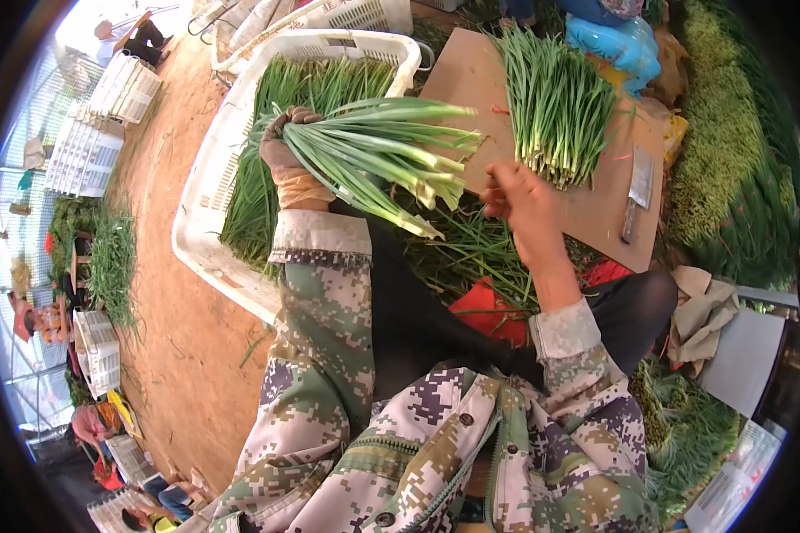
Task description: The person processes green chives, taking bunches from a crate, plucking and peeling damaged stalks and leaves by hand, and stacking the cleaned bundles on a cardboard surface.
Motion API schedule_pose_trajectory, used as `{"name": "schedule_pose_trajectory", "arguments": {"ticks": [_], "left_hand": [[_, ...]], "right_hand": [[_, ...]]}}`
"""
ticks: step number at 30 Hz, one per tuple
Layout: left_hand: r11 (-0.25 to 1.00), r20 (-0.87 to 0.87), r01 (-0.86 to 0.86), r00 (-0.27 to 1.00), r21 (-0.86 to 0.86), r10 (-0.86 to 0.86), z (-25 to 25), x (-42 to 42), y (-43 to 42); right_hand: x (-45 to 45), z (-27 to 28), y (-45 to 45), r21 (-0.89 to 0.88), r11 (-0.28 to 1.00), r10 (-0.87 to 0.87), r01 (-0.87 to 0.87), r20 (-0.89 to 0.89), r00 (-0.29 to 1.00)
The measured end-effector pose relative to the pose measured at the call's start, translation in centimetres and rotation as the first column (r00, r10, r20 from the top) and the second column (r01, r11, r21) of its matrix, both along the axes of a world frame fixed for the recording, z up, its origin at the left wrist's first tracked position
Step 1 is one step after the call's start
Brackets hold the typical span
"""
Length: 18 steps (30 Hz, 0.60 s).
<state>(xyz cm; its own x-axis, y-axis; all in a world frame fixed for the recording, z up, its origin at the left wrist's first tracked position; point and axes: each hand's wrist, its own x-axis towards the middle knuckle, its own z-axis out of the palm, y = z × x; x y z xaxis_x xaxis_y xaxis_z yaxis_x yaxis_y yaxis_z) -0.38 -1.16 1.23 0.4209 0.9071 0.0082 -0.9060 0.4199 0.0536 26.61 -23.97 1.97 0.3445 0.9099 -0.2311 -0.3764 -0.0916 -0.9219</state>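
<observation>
On the floor of a packing shed, beside a white plastic crate [191,213], a seated person in a camouflage jacket [418,426] holds a bunch of green onions [373,151] in the air. The left hand [286,138], in a brown glove, is closed firmly around the leafy part of the bunch, over the crate's near side. From that fist the long axis runs across the person's front, left to right, dipping slightly; the pale stem ends fan apart on the right.

Those pale ends point toward the bare right hand [517,194], which is just beside them and appears not to touch. So the left hand has the leaves, and the right is nearer the stems. The right fingers are bent and partly gathered, with no stalk visible in them; I cannot tell whether the tips pinch anything small.

Beyond the right hand, a brown board [462,80] bears a second bunch [556,107], its pale ends toward the person. To the right of that bunch lies a cleaver [640,182], handle toward the person. More greens [347,75] fill the crate, and loose leaves [471,253] lie between the knees.
</observation>
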Motion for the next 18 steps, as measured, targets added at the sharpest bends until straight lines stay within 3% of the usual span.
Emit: {"name": "schedule_pose_trajectory", "arguments": {"ticks": [1,5,6,8,9,10,12,13,16,18], "left_hand": [[0.998,-0.032,-0.061,0.998,-0.021,0.060,-0.5,0.0,0.3],[0.984,-0.198,-0.176,0.966,-0.037,0.166,0.8,1.5,-0.9],[0.985,-0.201,-0.171,0.966,-0.033,0.161,0.8,1.6,-1.0],[0.971,-0.242,-0.229,0.948,-0.062,0.208,0.5,2.0,-1.0],[0.968,-0.306,-0.251,0.923,-0.023,0.232,0.2,2.0,-0.9],[0.956,-0.312,-0.291,0.913,-0.039,0.265,-0.1,2.1,-0.6],[0.899,-0.405,-0.425,0.844,-0.106,0.351,-0.5,2.3,-0.1],[0.906,-0.429,-0.391,0.854,-0.160,0.293,-0.4,2.0,0.0],[0.914,-0.503,-0.385,0.819,-0.128,0.275,-1.0,1.9,0.6],[0.946,-0.499,-0.294,0.846,-0.140,0.189,-0.8,1.7,0.8]], "right_hand": [[-0.4,-0.1,-0.8,0.016,0.996,0.085,-0.084,-0.085,0.993],[-3.6,2.6,-1.2,0.128,0.983,0.159,-0.129,-0.258,0.953],[-4.0,2.4,-0.7,0.132,0.984,0.154,-0.123,-0.261,0.953],[-4.4,1.7,0.7,0.081,0.952,0.304,-0.294,-0.175,0.936],[-5.4,2.8,0.7,0.002,0.983,0.178,-0.182,-0.203,0.963],[-5.3,2.7,0.8,0.007,0.982,0.185,-0.187,-0.199,0.962],[-5.4,2.1,1.0,0.032,0.993,0.106,-0.110,0.094,0.990],[-5.6,2.0,0.8,0.044,0.996,0.067,-0.073,0.118,0.991],[-5.0,1.7,0.4,0.020,0.997,0.072,-0.074,0.095,0.993],[-4.8,2.0,0.1,0.033,0.997,0.063,-0.063,0.006,0.998]]}}
